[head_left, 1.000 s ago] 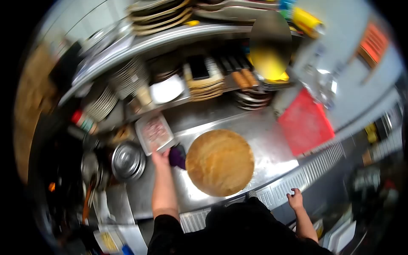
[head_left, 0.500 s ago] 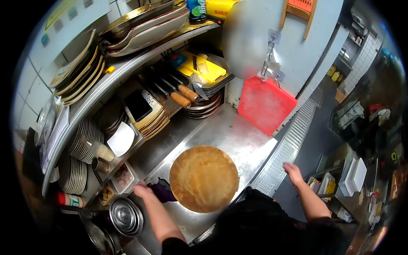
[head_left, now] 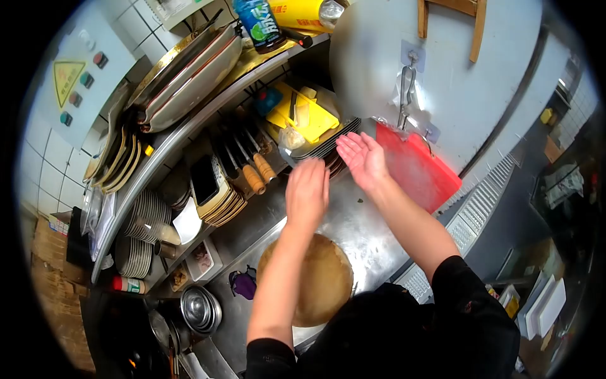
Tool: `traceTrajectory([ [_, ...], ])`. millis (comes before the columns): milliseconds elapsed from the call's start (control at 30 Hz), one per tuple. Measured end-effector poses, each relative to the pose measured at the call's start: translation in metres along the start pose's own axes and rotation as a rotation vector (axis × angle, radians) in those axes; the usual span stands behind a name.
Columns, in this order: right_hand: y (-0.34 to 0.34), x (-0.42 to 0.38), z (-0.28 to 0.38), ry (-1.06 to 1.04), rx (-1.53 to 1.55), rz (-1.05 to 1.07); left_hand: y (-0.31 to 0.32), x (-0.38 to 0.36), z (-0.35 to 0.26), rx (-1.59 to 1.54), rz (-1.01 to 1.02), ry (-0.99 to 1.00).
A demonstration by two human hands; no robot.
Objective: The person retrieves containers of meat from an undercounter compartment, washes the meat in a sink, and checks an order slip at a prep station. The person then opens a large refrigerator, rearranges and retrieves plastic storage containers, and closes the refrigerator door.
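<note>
The head camera looks down into a small kitchen. A shiny steel counter runs under crowded shelves, with white tiles on the far left wall.

Both hands are lifted over the far part of the counter. The left hand is flat with its fingers together and looks blurry. It holds nothing. The right hand is wide open, palm showing, and is empty too. It is just beside the stack of thin dark trays on the low shelf, so the hands seem to be reaching that way. To pick a tray up, the fingers would have to slide under its edge and close.

A round wooden board lies flat on the counter, near the person and under the left arm. It looks rough and brown. A smooth red cutting board leans on the wall to the right. Knives with wooden handles lie to the left of the trays. A soft purple cloth sits near round steel bowls.
</note>
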State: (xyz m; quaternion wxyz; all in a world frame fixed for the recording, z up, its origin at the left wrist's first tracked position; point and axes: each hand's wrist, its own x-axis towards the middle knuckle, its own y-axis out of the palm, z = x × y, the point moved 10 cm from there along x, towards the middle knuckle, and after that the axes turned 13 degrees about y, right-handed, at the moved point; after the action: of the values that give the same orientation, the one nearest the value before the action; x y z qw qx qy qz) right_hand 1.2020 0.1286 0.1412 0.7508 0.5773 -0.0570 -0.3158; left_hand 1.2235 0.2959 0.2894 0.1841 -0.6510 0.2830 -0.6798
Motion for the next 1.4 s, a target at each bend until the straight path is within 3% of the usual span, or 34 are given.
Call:
traceTrajectory([
  [100, -0.005, 0.014, 0.003, 0.034, 0.018, -0.059, 0.058, 0.038, 0.038, 0.177, 0.183, 0.038],
  [167, -0.008, 0.018, 0.006, 0.073, 0.017, -0.060, 0.084, 0.034, 0.060, 0.147, 0.333, -0.036],
  [300, -0.011, 0.019, 0.010, 0.133, -0.001, -0.055, 0.094, 0.034, 0.066, 0.185, 0.398, -0.043],
  [433, -0.008, 0.022, 0.015, 0.165, 0.004, -0.041, 0.103, 0.029, 0.068, 0.287, 0.463, 0.079],
  [567, -0.006, 0.023, 0.015, 0.180, 0.056, -0.047, 0.067, 0.073, 0.076, 0.562, 0.339, 0.084],
  [767, 0.054, 0.021, 0.027, 0.062, -0.088, 0.033, 0.022, 0.133, 0.110, 0.619, 0.247, 0.013],
  [900, 0.063, 0.069, 0.008, 0.374, -0.330, -0.039, 0.007, 0.141, 0.135, 0.685, 0.301, -0.130],
  [967, 0.062, 0.078, 0.010, 0.306, -0.398, -0.025, 0.007, 0.143, 0.136, 0.685, 0.314, -0.110],
  [1100, 0.054, 0.022, 0.021, 0.252, -0.434, 0.006, 0.000, 0.148, 0.141, 0.648, 0.302, -0.146],
  [1267, 0.006, -0.117, 0.047, 0.207, -0.333, -0.060, 0.019, 0.147, 0.142, 0.462, 0.478, -0.240],
  [1400, -0.025, -0.216, 0.089, 0.152, -0.435, -0.080, 0.035, 0.127, 0.131, 0.346, 0.532, -0.281],
])
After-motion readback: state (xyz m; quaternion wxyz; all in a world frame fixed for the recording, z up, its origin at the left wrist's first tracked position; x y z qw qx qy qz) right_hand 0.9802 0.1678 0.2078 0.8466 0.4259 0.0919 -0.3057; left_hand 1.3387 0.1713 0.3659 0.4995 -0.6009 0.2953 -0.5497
